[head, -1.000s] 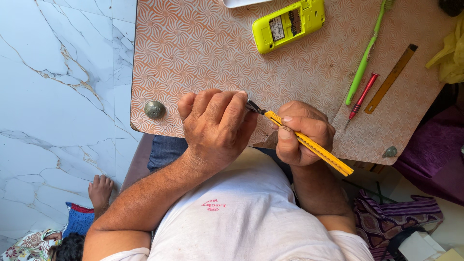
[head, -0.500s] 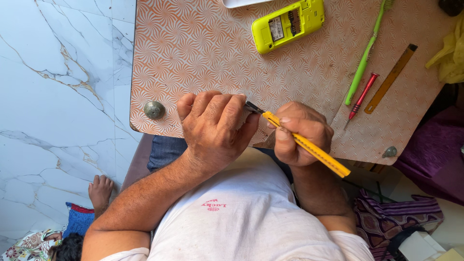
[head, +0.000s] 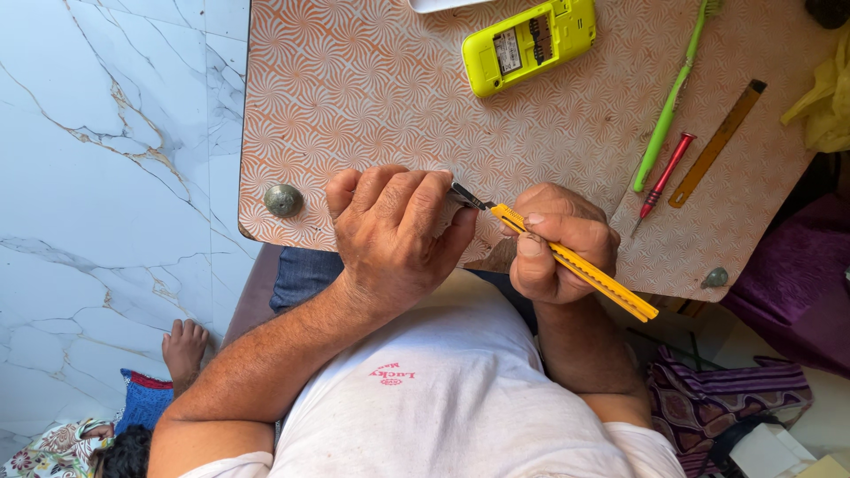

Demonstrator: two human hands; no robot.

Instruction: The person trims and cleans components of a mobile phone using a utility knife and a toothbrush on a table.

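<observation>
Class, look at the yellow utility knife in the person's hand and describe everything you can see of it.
The yellow utility knife is a slim snap-blade cutter, seemingly plastic, with a ridged slider track along its body. A short dark metal blade sticks out at its upper-left end. It lies slanted, tail pointing lower right past the table edge. The right hand wraps its front half, thumb on top. The blade tip reaches in under the fingers of the left hand; what it cuts is hidden.

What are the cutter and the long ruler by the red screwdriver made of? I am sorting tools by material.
The cutter looks like a glossy yellow plastic body with a ridged slider track and a thin grey metal blade at its tip. The ruler looks like wood or brown plastic, matte amber-brown with a dark end; which one is unclear.
</observation>
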